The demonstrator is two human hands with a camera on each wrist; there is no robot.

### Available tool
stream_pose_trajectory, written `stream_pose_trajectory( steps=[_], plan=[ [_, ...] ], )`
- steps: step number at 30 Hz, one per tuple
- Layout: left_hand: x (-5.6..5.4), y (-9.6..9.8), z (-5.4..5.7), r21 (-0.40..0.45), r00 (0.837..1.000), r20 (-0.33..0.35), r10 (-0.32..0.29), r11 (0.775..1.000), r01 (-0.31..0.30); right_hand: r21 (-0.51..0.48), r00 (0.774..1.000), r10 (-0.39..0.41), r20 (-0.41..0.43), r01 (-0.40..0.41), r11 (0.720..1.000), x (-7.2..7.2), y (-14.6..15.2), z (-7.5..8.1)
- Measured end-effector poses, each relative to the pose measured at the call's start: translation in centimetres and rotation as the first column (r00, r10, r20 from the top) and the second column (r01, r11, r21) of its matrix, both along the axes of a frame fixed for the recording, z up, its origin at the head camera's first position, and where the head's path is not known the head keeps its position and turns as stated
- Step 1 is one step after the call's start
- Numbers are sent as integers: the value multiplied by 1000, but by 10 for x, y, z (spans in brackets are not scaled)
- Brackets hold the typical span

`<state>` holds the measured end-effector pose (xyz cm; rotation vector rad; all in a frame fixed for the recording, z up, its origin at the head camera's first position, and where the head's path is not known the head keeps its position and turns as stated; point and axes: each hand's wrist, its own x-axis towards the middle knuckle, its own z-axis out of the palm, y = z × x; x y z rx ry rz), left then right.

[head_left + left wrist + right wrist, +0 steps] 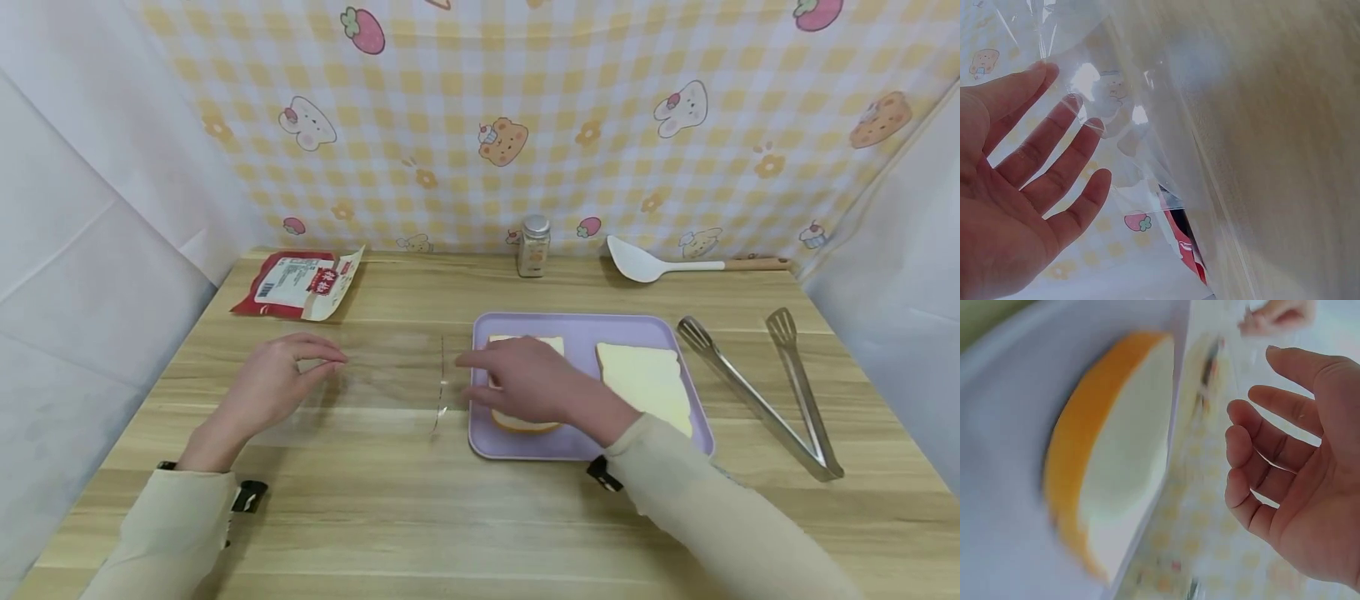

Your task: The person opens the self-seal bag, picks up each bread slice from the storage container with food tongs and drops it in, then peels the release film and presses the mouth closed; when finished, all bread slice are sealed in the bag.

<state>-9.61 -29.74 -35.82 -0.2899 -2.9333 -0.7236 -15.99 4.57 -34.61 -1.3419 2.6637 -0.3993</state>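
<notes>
My left hand (273,383) pinches the edge of a clear plastic film (390,392) between thumb and forefinger; its other fingers are spread in the left wrist view. The film stretches over the table toward the right, and its far edge shows as a thin dark line. Just beyond that edge is my right hand (521,379), thumb and forefinger apart, the other fingers loosely bent, holding nothing. It hovers over the left bread slice (517,425) and partly hides it. A second bread slice (645,379) lies beside it on the lilac tray (581,329).
A red and white packet (300,286) lies at the back left. Toward the back stand a spice jar (534,247) and, lying flat, a white spatula (637,262) with a wooden handle. Metal tongs (765,408) lie spread right of the tray. A checked curtain (450,100) hangs behind.
</notes>
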Motion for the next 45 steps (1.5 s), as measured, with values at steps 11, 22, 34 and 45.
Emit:
stream_pose_trajectory(
  steps=[11, 22, 34, 45],
  plan=[
    [-3, 2, -2, -14, 1000, -15, -17, 1000, 17, -174, 944, -312, -105, 292, 941, -6, 128, 9],
    [2, -7, -5, -5, 1000, -29, -2, 1000, 1, -144, 857, -514, -30, 506, 851, 1, 199, 1],
    [1, -9, -9, 0, 996, -87, -25, 1000, 25, 43, 668, -742, 67, 741, 671, 8, 285, -14],
    [-4, -5, -11, -3, 997, -76, -29, 1000, 29, 186, 581, -808, 100, 787, 588, 18, 320, -30]
  ],
)
